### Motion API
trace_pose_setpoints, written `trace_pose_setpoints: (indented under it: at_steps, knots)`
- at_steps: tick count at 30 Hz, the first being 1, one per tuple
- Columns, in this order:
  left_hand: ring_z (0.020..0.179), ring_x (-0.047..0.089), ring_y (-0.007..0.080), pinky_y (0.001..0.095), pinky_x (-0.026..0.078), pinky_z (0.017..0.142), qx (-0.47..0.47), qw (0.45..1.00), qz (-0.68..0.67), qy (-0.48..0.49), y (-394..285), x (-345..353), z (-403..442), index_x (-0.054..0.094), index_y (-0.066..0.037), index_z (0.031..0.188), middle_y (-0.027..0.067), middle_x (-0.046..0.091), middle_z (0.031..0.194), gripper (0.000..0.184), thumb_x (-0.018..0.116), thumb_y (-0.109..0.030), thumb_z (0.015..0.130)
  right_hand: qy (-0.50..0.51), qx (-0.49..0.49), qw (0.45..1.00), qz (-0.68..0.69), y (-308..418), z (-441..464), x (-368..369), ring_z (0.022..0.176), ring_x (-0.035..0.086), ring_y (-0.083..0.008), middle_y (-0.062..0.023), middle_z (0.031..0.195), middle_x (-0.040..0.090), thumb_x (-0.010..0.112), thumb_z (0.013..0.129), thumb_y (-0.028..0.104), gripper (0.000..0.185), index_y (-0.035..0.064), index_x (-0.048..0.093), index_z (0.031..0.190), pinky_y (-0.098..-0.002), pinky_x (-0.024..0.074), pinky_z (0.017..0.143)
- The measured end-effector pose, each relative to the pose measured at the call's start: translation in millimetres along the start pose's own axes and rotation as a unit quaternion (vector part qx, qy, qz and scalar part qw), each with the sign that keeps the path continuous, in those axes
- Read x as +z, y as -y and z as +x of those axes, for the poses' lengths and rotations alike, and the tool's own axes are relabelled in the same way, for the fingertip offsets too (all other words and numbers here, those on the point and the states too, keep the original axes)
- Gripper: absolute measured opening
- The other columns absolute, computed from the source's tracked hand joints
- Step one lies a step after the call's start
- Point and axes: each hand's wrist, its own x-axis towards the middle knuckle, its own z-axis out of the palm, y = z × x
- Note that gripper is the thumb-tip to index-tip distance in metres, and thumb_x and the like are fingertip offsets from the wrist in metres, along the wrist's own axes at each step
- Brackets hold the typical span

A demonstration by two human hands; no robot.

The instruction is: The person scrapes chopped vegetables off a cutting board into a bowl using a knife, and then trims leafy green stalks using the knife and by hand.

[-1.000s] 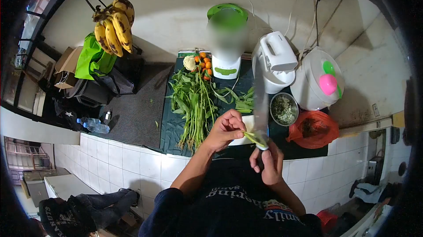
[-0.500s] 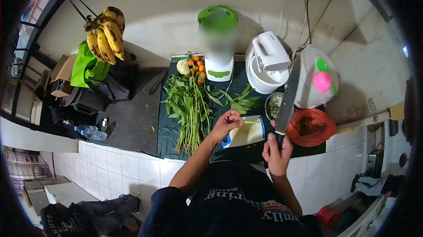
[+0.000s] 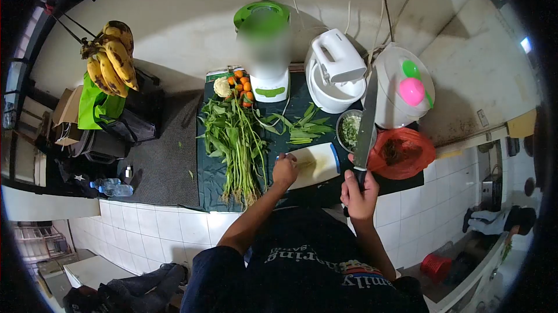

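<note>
My right hand [image 3: 361, 195] is closed around the black handle of a large knife [image 3: 368, 118], whose broad blade points up and away from me. My left hand [image 3: 285, 171] has its fingers curled over the left end of the white cutting board [image 3: 317, 165] with blue edges, covering that corner. A greenish stain marks the board's surface. Just beyond it lie cut leafy green stems [image 3: 308, 130]. A bowl of chopped greens [image 3: 350, 130] stands behind the knife blade. Left of my left hand, a bunch of long-stemmed leafy greens [image 3: 235, 150] lies with its roots toward me.
Behind are a blender [image 3: 270, 83], a white stand mixer [image 3: 334, 74], small orange fruits [image 3: 246, 87] and a cauliflower piece [image 3: 222, 87]. A red plastic bag [image 3: 410, 159] and a white lidded container [image 3: 395, 112] stand right. Bananas [image 3: 111, 60] hang left.
My left hand has come down from above the board to its left end, and the green stem it held is no longer visible there. My right hand still holds the knife upright. The view has shifted.
</note>
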Motion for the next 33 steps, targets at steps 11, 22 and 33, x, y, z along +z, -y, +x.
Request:
trace_pose_setpoints:
  at_steps: [11,22,33]
  knots:
    - [0.100,0.065,0.0316,0.0411,0.056,0.085,0.203,0.968,0.132,0.074,-17,16,31,0.069,-0.008,0.096,0.0129,0.065,0.102,0.015,0.057,-0.010,0.086,0.036,-0.018,0.999,-0.033,-4,4,4,0.046,0.039,-0.0030,0.0045,0.061,0.047,0.059,0.100,0.009,0.039,0.0044,0.055,0.138,-0.0209,0.0296,0.043]
    - [0.088,0.066,0.0185,0.0325,0.053,0.076,0.087,0.924,-0.358,0.109,-51,-46,25,0.063,-0.003,0.104,0.0078,0.066,0.091,0.013,0.067,-0.011,0.095,0.098,-0.022,0.989,-0.105,9,1,2,0.047,0.042,-0.0043,0.0001,0.062,0.050,0.047,0.108,0.025,0.036,0.0029,0.055,0.135,-0.0219,0.0311,0.044]
    - [0.094,0.061,0.0125,0.0266,0.047,0.085,0.050,0.676,-0.723,0.133,-136,-219,-27,0.056,-0.007,0.105,0.0040,0.063,0.097,0.011,0.064,-0.010,0.099,0.240,-0.027,0.970,-0.026,77,-9,48,0.049,0.048,-0.0095,-0.0082,0.067,0.059,0.033,0.109,0.043,0.060,-0.0031,0.039,0.148,-0.0223,0.0384,0.046]
